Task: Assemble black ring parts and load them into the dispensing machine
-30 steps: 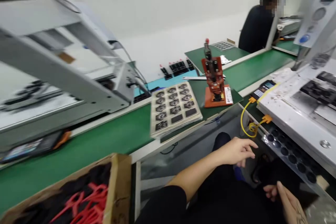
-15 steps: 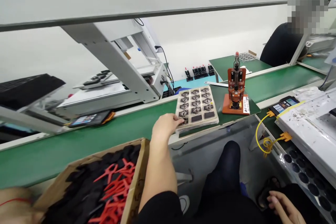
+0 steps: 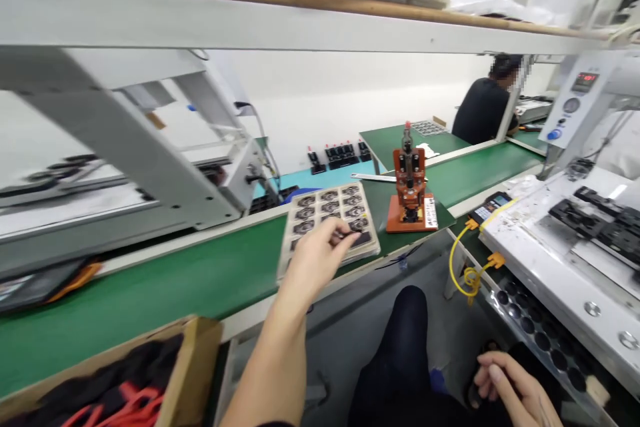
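Note:
A pale tray [image 3: 371, 248] of dark parts with rings sits on the green bench [image 3: 200, 263]. Over its near half is my left hand [image 3: 320, 250], thumb and fingers pinched on a small dark part that they mostly hide. Just right of the tray stands an orange toggle press [image 3: 411, 180] with a red-tipped lever. My right hand [image 3: 513, 380] is low at the right, above my lap, away from the bench; its fingers are curled together and what they hold, if anything, cannot be made out.
A box [image 3: 200, 360] of black pieces and red clamps is at the lower left. A white machine [image 3: 560, 267] with a yellow cable [image 3: 453, 267] stands right. A shelf beam [image 3: 300, 30] crosses above. A person [image 3: 480, 110] sits beyond.
The view has swung right and up. My left hand has moved from the tray's near left corner toward its middle and lifted a little. My right hand's fingers are more curled.

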`<action>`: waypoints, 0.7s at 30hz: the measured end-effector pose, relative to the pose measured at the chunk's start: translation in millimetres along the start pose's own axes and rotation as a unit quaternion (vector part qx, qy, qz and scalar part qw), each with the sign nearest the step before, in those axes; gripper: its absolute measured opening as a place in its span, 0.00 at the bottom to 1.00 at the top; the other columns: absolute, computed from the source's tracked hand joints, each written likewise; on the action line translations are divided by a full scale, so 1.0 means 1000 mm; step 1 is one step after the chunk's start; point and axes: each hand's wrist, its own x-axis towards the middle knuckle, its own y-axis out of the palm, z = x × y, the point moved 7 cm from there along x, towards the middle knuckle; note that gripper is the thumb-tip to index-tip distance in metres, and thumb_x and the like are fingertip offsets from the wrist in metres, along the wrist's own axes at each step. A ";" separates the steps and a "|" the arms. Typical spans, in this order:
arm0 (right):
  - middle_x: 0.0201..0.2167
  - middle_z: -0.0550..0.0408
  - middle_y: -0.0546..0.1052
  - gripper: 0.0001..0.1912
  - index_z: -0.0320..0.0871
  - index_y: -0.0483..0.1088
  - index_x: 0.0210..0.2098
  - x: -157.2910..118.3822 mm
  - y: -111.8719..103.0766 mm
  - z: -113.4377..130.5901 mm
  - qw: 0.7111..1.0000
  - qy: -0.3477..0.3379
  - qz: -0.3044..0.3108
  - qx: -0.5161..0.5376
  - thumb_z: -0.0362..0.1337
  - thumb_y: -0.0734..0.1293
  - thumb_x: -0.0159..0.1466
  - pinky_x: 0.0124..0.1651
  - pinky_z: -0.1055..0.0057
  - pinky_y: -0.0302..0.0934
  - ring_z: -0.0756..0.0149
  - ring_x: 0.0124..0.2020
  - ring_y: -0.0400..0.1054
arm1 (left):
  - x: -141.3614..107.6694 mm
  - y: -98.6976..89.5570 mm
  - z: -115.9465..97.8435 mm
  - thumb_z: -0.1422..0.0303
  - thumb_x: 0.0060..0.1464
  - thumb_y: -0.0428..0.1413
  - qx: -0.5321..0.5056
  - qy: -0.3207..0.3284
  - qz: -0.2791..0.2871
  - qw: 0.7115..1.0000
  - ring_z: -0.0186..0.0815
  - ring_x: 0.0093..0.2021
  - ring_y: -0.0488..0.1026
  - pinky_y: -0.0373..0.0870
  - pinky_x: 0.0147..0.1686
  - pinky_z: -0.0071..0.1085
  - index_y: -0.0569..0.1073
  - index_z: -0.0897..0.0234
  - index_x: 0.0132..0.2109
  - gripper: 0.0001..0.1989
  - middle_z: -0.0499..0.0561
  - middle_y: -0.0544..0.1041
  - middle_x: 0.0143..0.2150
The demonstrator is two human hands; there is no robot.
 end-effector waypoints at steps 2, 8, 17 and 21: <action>0.35 0.47 0.84 0.26 0.46 0.81 0.47 0.001 -0.004 0.037 0.999 -0.050 0.010 -0.004 0.59 0.62 0.76 0.42 0.64 0.73 0.57 0.37 0.79 | -0.008 0.033 -0.064 0.65 0.63 0.63 -0.138 0.147 0.036 0.979 0.36 0.31 0.75 0.70 0.32 0.30 0.73 0.59 0.38 0.07 0.47 0.77 0.32; 0.48 0.50 0.80 0.26 0.50 0.70 0.65 0.005 -0.046 0.134 0.973 -0.202 -0.106 0.014 0.46 0.74 0.70 0.41 0.65 0.71 0.62 0.39 0.75 | -0.068 0.098 -0.205 0.84 0.64 0.56 -0.334 0.485 0.111 0.800 0.35 0.45 0.82 0.78 0.46 0.29 0.75 0.60 0.46 0.13 0.52 0.81 0.44; 0.32 0.59 0.74 0.21 0.45 0.77 0.54 -0.012 -0.078 0.146 0.959 -0.196 -0.206 -0.014 0.44 0.78 0.64 0.34 0.66 0.68 0.67 0.30 0.69 | -0.095 0.118 -0.260 0.79 0.69 0.57 -0.303 0.625 0.066 0.717 0.40 0.45 0.81 0.81 0.44 0.36 0.75 0.63 0.51 0.08 0.58 0.83 0.46; 0.32 0.59 0.75 0.22 0.45 0.77 0.53 -0.017 -0.093 0.145 0.956 -0.200 -0.212 -0.018 0.46 0.79 0.63 0.33 0.67 0.68 0.67 0.29 0.69 | -0.098 0.126 -0.275 0.78 0.70 0.56 -0.296 0.628 0.085 0.715 0.40 0.44 0.82 0.80 0.43 0.36 0.74 0.60 0.50 0.09 0.57 0.83 0.46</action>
